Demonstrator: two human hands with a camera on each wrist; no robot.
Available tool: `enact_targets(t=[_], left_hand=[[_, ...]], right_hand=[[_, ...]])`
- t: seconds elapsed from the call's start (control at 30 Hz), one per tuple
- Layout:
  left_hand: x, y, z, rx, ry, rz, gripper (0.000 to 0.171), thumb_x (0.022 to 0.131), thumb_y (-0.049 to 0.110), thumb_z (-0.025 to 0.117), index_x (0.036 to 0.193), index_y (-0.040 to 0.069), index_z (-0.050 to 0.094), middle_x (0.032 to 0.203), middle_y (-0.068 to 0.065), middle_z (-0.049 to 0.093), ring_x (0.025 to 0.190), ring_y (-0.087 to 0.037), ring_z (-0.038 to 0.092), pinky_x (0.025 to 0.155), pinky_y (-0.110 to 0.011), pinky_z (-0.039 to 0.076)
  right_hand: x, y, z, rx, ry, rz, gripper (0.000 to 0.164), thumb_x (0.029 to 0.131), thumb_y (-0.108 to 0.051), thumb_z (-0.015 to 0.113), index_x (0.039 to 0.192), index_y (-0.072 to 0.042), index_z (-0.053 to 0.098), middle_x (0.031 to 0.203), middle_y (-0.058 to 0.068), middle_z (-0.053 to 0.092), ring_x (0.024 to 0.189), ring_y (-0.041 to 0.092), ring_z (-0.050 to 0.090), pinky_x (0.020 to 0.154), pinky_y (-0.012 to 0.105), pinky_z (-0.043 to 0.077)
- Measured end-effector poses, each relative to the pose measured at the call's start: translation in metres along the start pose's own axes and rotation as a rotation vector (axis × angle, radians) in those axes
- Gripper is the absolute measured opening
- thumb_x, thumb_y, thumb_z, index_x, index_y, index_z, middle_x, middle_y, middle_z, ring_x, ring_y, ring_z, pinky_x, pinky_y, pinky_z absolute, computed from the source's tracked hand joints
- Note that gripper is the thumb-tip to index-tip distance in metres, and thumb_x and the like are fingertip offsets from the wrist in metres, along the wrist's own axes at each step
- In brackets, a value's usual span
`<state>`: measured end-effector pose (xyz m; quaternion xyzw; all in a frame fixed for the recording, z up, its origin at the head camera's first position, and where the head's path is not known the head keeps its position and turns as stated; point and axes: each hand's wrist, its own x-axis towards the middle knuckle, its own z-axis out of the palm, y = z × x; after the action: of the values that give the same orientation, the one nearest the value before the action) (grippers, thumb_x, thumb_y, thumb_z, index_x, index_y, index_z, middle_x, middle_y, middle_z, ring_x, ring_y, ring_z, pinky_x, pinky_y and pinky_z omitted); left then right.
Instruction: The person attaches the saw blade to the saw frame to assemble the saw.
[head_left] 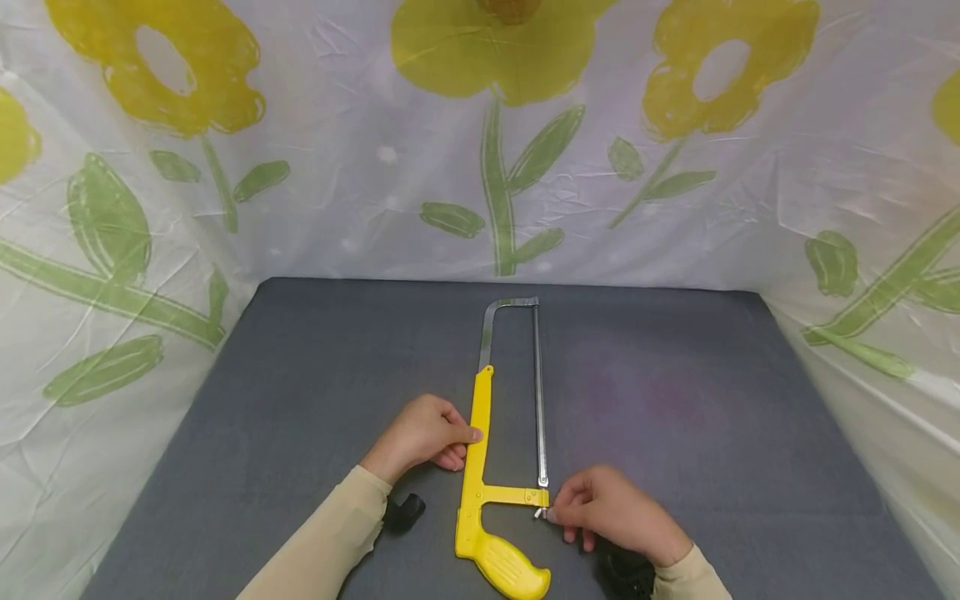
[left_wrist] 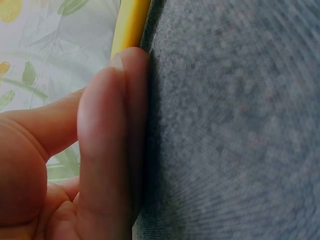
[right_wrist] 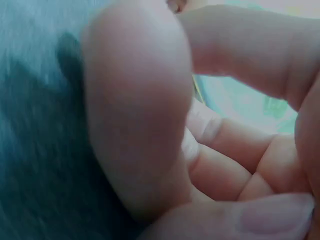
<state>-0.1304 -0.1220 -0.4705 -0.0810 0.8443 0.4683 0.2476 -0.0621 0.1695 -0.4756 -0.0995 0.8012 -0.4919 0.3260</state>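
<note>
A hacksaw (head_left: pixel 476 475) with a yellow handle and frame lies on the dark grey table, its silver bow pointing away from me. My left hand (head_left: pixel 423 433) pinches the yellow frame tube between thumb and fingers, a grip the left wrist view shows at the tube's end (left_wrist: pixel 132 25). Along the right side runs the straight metal blade (head_left: pixel 539 400), attached near the yellow crosspiece (head_left: pixel 517 496). Just below it, my right hand (head_left: pixel 607 510) pinches the small metal wing nut (head_left: pixel 540 513) at its right side. Curled fingers hide the nut in the right wrist view.
The grey cloth-covered table (head_left: pixel 337 350) ends at a white curtain (head_left: pixel 337 208) with yellow flowers behind and on both sides. Black wrist devices, such as the left one (head_left: pixel 405 512), sit under each forearm.
</note>
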Motion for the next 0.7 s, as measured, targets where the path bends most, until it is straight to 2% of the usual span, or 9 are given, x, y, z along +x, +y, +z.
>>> enact_targets(t=[0.2,0.37,0.5,0.6,0.7], left_hand=[[0.003,-0.003,-0.001,-0.011,-0.018,0.028,0.019,0.089,0.020,0.091,0.089,0.006,0.078,0.072,-0.008,0.073,0.056,-0.015,0.074,0.058,-0.028,0.062],[0.004,-0.004,-0.002,-0.011,-0.023,0.032,0.020,0.089,0.021,0.091,0.089,0.006,0.078,0.072,-0.009,0.074,0.057,-0.015,0.074,0.058,-0.028,0.062],[0.004,-0.003,-0.001,-0.011,-0.018,0.017,0.020,0.089,0.022,0.091,0.089,0.006,0.078,0.073,-0.009,0.074,0.057,-0.015,0.074,0.058,-0.028,0.062],[0.004,-0.003,0.000,-0.009,-0.010,0.002,0.020,0.089,0.022,0.091,0.090,0.006,0.078,0.073,-0.009,0.073,0.057,-0.015,0.074,0.058,-0.028,0.062],[0.004,-0.002,0.000,-0.010,-0.006,-0.007,0.021,0.089,0.022,0.091,0.090,0.006,0.078,0.074,-0.009,0.073,0.057,-0.015,0.074,0.058,-0.027,0.062]], right_hand=[[0.001,0.004,0.000,-0.011,0.033,-0.025,0.015,0.093,-0.017,0.083,0.086,-0.007,0.076,0.068,0.002,0.069,0.053,0.013,0.058,0.050,0.031,0.053],[0.001,0.003,0.002,-0.025,0.019,-0.034,0.008,0.092,-0.014,0.083,0.086,-0.010,0.077,0.069,0.002,0.070,0.054,0.013,0.058,0.051,0.032,0.053],[0.000,-0.001,0.002,-0.072,0.020,-0.015,0.019,0.093,-0.029,0.084,0.083,-0.014,0.078,0.067,0.000,0.070,0.052,0.013,0.057,0.051,0.033,0.053],[0.000,-0.005,0.005,-0.115,0.059,0.017,0.033,0.091,-0.044,0.086,0.078,-0.016,0.077,0.064,-0.002,0.069,0.049,0.013,0.057,0.050,0.034,0.052],[0.000,-0.008,0.008,-0.133,0.092,0.041,0.036,0.091,-0.046,0.086,0.076,-0.015,0.076,0.063,-0.003,0.068,0.047,0.013,0.057,0.049,0.033,0.050]])
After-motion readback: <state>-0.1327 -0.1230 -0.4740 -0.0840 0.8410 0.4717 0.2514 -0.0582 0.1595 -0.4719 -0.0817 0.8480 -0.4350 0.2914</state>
